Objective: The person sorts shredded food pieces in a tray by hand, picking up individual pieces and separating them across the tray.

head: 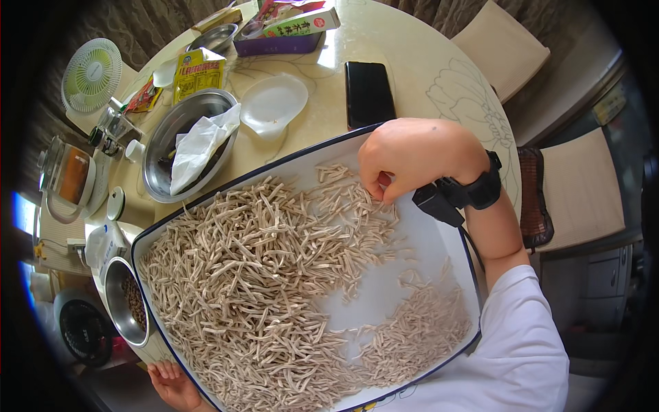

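Note:
A white enamel tray point(396, 288) with a dark blue rim lies tilted across the view. Pale, thin dried root pieces point(257, 257) are heaped over its left and middle, and a smaller pile of shorter bits point(417, 329) lies in its lower right corner. My right hand point(412, 154) is over the tray's upper right part, fingertips pinched together at the edge of the heap; whether a piece is between them is hidden. My left hand point(175, 386) rests by the tray's lower left rim, palm partly up, fingers slightly curled, holding nothing visible.
Beyond the tray are a black phone point(369, 95), a translucent plate point(274, 105) and a steel bowl point(154, 154) with white tissue point(201, 149). A steel bowl of brown pellets point(110, 288) sits left. Glass jars, a teapot point(72, 175), food packets and a purple box point(278, 45) stand further off.

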Available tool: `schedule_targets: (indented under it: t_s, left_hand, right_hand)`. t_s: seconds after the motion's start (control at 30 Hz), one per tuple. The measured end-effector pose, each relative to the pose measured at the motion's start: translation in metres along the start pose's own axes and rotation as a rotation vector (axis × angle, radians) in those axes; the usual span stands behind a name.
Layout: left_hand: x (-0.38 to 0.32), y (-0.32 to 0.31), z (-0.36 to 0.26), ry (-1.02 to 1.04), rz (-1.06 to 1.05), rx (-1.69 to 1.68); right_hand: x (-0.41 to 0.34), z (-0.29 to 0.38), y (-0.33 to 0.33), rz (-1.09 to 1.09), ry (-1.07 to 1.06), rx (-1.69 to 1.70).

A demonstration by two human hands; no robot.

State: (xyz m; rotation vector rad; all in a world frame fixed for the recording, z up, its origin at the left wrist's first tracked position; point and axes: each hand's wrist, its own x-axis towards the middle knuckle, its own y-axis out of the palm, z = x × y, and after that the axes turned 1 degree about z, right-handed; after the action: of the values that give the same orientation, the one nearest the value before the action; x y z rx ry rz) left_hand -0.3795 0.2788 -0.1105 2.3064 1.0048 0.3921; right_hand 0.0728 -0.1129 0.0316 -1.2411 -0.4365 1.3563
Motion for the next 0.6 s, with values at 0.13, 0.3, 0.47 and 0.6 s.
schedule_targets:
  t_s: [0.13,0.3,0.47,0.6]
  left_hand:
    - [-0.001,-0.002,-0.002,0.010,0.003,0.016]
    - [0.001,-0.006,-0.005,0.001,0.017,0.012]
    - [0.001,-0.006,-0.004,0.009,0.008,0.024]
    - [0.000,-0.004,-0.004,0.005,0.010,0.020]
  right_hand:
    - [-0.006,-0.009,-0.006,-0.067,-0.145,0.044]
    - [-0.008,-0.007,-0.009,-0.122,-0.068,0.146]
    - [0.003,-0.006,-0.004,-0.127,-0.207,0.202]
    - [0.009,-0.001,0.002,-0.121,-0.093,0.073]
